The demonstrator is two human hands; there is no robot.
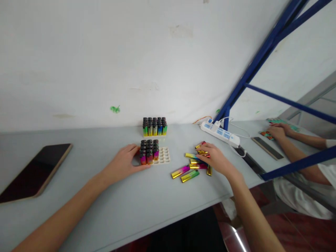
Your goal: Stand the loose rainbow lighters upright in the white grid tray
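My left hand (123, 161) rests on the grey table (131, 203), its fingers curled round the near-left side of a white tray (164, 155) partly filled with upright rainbow-coloured lighters (148, 151). My right hand (214, 158) lies over a loose pile of shiny lighters (189, 169) lying flat; its fingers are bent down on several of them. A second, full block of upright lighters (154, 126) stands farther back near the wall.
A dark tablet (34, 171) lies at the left. A white power strip (219, 132) with cables sits at the back right. Blue metal bars (262, 56) cross the right side. Another person's hands (278, 131) work beyond them.
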